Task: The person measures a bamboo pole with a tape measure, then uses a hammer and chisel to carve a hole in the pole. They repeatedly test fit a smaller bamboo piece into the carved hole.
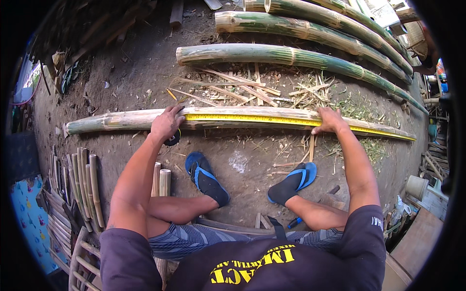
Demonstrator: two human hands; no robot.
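A long bamboo pole (141, 119) lies crosswise on the ground in front of me, its bark pale and partly stripped. Along its near side runs the yellow blade of a tape measure (272, 119), drawn out from my left hand to near the pole's right end. My left hand (167, 122) is closed over the pole at the blade's start, with the dark tape case (173, 137) showing just under the palm. Further right, my right hand (331, 120) grips the pole from above, thumb on the near side, holding the blade against it.
Several thick green bamboo poles (242, 54) lie beyond, with split strips and shavings (252, 89) between. A thin yellow pencil-like stick (171, 93) rests near my left hand. Cut bamboo lengths (92, 186) stand at left. A white bucket (416, 186) is at right. My sandalled feet are close by.
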